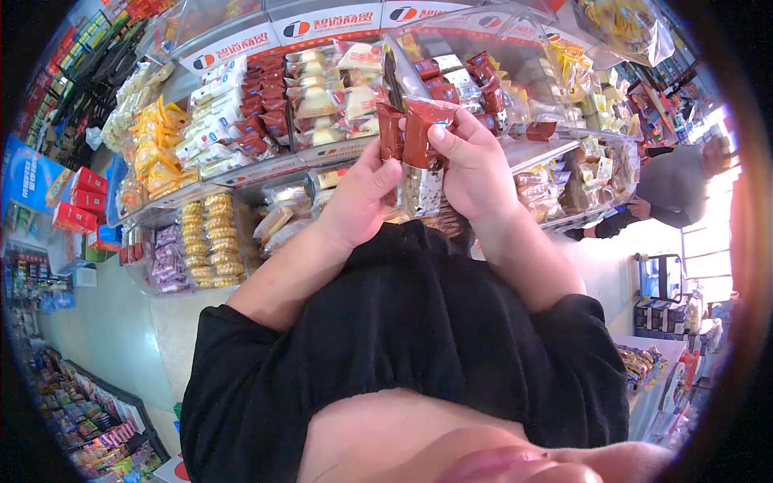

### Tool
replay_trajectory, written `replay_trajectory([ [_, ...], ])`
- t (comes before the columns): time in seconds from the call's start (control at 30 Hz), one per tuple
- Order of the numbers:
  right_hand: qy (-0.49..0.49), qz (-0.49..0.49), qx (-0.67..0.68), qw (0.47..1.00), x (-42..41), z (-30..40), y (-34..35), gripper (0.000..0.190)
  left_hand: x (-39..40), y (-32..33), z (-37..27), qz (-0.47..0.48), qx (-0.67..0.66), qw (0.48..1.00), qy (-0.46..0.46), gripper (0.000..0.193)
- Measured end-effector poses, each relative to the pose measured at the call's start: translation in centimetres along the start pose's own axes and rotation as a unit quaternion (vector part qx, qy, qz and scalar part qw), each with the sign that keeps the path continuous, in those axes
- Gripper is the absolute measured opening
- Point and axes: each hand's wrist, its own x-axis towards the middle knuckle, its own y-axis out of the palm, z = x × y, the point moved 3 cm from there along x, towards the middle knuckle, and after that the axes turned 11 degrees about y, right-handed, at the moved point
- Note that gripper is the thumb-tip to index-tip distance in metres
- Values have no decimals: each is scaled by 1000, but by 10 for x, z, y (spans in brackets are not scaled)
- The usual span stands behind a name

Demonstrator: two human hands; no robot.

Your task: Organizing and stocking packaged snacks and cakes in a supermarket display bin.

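Note:
My left hand [360, 196] grips a narrow snack packet in dark red-brown wrapping [391, 134], its lower part hidden behind the fingers. Beside it, my right hand [476, 160] pinches a second packet [421, 136] between thumb and fingers. This one has a red-brown glossy top and a clear lower half showing a pale, dark-speckled filling. Both packets are held upright, close together, in front of the shelf of a display stand. Just beyond them lie triangular packs of sandwich bread [362, 78] and rows of red-brown packets [264, 99].
White packets [212, 124] and yellow packets [158, 142] fill the left upper bins. Below are stacked round yellow-wrapped snacks [220, 238] and purple packets [169, 259]. A clear plastic lid [483, 36] tilts over the right bins. Another person [670, 184] is at the right.

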Motion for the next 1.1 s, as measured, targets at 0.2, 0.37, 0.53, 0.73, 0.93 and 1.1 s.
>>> replay_trajectory([
  [0.2,-29,-58,-23,998,-5,-12,12,36,1,9,2,-20,254,966,47,88],
  [0.37,-53,-43,-29,997,-8,-16,9,40,1,11,-2,-10,348,934,77,86],
  [0.53,-35,-46,-72,996,-11,-6,7,25,-5,5,-8,-13,376,924,69,84],
  [0.73,-180,-84,-321,926,-10,11,-2,6,-6,3,-7,28,402,915,25,85],
  [0.93,-259,-90,-520,809,-20,22,7,6,-5,-5,3,87,403,911,22,87],
  [1.1,-274,-92,-499,817,-18,17,8,7,-2,0,2,95,426,899,42,87],
])
